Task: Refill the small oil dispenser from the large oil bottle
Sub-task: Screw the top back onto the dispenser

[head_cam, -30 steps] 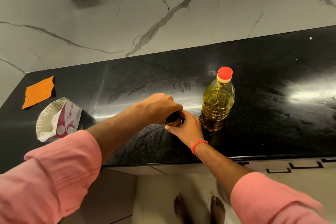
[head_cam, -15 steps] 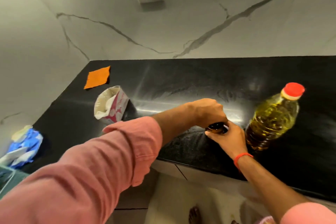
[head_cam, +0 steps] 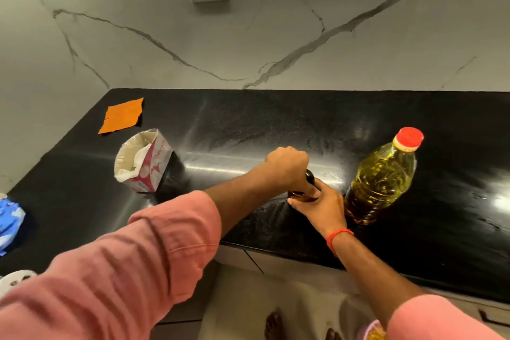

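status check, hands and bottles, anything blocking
Left hand grips top of small dispenser, right hand holds its body. Large oil bottle upright beside them, red cap on. Nothing blocking.

Tissue box (head_cam: 146, 161), near the counter's left end: carried red-and-white printing with a brand word running up its red side panel, reading roughly "ORIGAMI", the letters small and partly blurred. No other legible text, number or sign was found.

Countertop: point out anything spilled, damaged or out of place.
No spill shows. The tissue box is torn open at the top, tissue bulging out. Greasy-looking smears streak the countertop behind the hands. The large oil bottle stands capped.
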The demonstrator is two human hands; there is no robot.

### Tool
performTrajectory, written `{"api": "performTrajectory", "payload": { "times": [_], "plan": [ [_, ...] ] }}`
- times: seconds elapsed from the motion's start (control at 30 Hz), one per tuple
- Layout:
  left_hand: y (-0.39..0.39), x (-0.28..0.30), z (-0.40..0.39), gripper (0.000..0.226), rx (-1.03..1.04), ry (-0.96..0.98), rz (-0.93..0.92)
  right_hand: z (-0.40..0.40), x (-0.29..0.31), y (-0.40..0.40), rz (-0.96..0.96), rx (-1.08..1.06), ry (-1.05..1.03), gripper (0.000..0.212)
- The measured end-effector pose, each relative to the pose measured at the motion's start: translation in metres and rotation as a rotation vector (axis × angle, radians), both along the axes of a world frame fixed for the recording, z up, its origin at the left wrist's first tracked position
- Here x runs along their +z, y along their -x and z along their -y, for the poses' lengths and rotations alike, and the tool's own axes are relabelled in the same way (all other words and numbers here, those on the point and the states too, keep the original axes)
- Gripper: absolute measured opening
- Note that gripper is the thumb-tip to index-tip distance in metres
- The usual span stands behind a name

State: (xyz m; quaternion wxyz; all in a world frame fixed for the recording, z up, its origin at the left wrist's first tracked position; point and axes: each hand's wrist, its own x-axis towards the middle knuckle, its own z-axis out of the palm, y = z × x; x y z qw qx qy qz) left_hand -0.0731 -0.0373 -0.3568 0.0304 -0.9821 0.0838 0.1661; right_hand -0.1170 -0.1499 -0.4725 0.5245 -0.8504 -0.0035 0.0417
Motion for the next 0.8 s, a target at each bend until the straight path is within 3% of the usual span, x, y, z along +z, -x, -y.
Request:
{"api": "performTrajectory", "payload": {
  "times": [0.2, 0.43, 0.67, 0.8],
  "plan": [
    [-0.002, -0.005, 0.005, 0.052, -0.066, -0.056, 0.091, 0.002, -0.002, -0.002, -0.03, 0.008, 0.017, 0.042],
    [-0.005, -0.003, 0.0, 0.053, -0.187, -0.099, 0.054, 0.003, -0.002, -0.002, -0.053, -0.009, 0.015, 0.047],
    [-0.012, -0.004, -0.006, 0.041, -0.465, -0.16, 0.043, 0.008, -0.001, 0.0, -0.035, 0.005, 0.03, 0.039],
    [-0.013, -0.001, -0.004, 0.039, -0.487, -0.156, 0.019, 0.012, -0.003, 0.001, -0.038, 0.028, 0.032, 0.041]
  ]
}}
